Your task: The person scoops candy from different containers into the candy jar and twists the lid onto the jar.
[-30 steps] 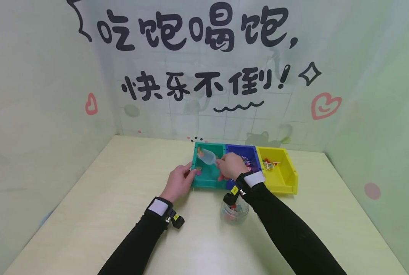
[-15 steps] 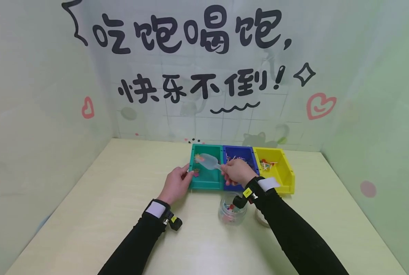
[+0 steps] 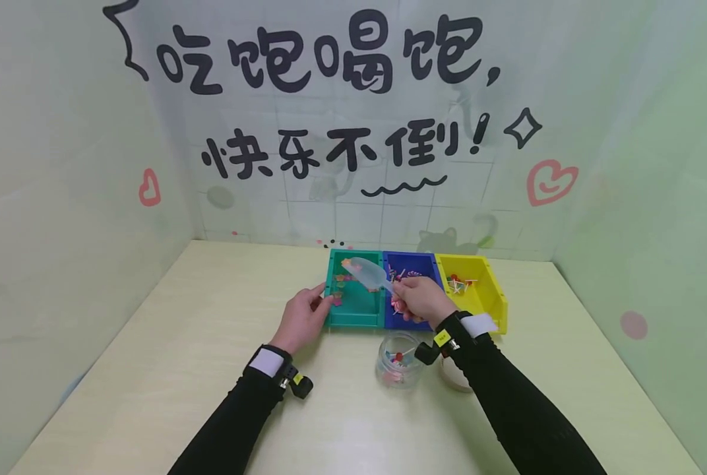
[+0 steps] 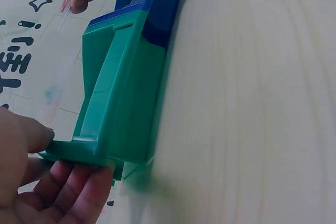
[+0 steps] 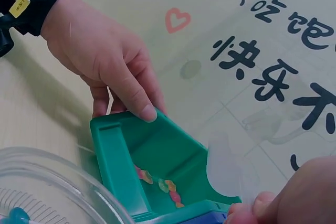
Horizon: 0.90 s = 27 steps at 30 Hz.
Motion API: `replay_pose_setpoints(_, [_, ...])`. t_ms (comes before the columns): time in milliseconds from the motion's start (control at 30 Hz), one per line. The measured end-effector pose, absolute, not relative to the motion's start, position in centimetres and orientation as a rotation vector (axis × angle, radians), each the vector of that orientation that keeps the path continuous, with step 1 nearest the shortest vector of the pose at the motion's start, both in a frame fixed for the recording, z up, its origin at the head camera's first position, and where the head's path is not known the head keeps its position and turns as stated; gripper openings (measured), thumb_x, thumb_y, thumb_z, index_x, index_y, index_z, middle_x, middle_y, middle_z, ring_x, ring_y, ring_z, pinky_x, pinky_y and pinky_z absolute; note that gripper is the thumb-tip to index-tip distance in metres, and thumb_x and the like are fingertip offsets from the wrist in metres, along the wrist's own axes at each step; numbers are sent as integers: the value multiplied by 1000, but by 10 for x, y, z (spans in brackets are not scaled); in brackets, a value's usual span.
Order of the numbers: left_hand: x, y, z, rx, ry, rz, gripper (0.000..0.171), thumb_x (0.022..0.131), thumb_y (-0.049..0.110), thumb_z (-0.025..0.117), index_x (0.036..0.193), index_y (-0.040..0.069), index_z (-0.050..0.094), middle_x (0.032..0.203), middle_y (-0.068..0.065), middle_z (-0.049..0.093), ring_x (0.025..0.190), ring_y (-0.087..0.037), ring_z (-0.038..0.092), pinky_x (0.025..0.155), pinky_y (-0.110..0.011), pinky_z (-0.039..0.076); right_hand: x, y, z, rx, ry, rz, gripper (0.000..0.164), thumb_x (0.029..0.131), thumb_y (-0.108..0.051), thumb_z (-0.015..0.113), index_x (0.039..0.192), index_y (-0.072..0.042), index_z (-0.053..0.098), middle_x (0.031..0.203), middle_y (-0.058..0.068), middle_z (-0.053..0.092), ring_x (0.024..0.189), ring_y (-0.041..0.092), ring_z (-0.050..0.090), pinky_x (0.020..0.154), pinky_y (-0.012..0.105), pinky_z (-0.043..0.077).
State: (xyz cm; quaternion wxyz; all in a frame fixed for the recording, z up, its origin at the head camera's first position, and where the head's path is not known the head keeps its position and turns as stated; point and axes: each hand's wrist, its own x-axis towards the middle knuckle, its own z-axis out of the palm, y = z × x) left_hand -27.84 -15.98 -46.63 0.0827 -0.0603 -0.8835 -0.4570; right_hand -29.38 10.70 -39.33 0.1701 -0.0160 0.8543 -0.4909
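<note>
My left hand (image 3: 301, 322) pinches the left wall of a green bin (image 3: 356, 319), thumb inside and fingers outside, as the left wrist view shows. My right hand (image 3: 423, 301) holds a translucent scoop (image 3: 367, 273) by its handle above that bin. At the scoop's tip an orange piece shows in the head view; a bluish blur shows through the scoop (image 4: 52, 77) in the left wrist view. Several colourful gummy candies (image 5: 171, 188) lie on the floor of the green bin. My right fingertips are partly out of sight in the right wrist view.
Joined to the green bin are a blue bin (image 3: 411, 323) with striped sticks and a yellow bin (image 3: 489, 298) with small lollipops. In front stands a clear jar (image 3: 398, 371) with candies inside. A round lid (image 3: 454, 376) lies beside it, partly under my right forearm.
My right hand has drawn back to the right with the scoop, uncovering more of the jar and lid. More candies show in the green bin. My left hand keeps its grip.
</note>
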Motion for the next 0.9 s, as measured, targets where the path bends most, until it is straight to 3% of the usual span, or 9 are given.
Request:
replay_pose_setpoints(167, [-278, -160, -466, -159, -2634, -1381, 50, 112, 23, 62, 156, 0, 59, 102, -14, 65, 92, -24, 59, 75, -29, 47, -292, 112, -393, -21, 2445, -1389, 38, 119, -33, 49, 123, -1, 68, 81, 2, 56, 70, 18, 53, 61, 26, 35])
replay_pose_setpoints(300, [-279, -161, -465, -143, -2642, -1386, 51, 112, 25, 62, 155, -3, 59, 109, -15, 67, 98, -25, 63, 80, -30, 51, -291, 116, -392, -25, 2470, -1381, 41, 119, -35, 47, 116, 0, 68, 81, 2, 54, 70, 19, 52, 62, 27, 35])
replay_pose_setpoints(533, [-279, -162, -463, -121, -2637, -1369, 51, 111, 27, 63, 153, -1, 60, 113, -16, 65, 93, -25, 60, 77, -30, 48, -288, 125, -389, -27, 2459, -1420, 37, 119, -35, 46, 102, -7, 63, 81, 2, 53, 71, 19, 51, 63, 27, 36])
replay_pose_setpoints(900, [-274, -161, -446, -142, -2530, -1397, 51, 111, 31, 64, 155, 4, 61, 119, -14, 63, 95, -24, 60, 78, -30, 48, -277, 153, -381, -84, 2506, -1358, 39, 119, -37, 46, 101, -7, 63, 81, 2, 52, 72, 19, 51, 63, 26, 39])
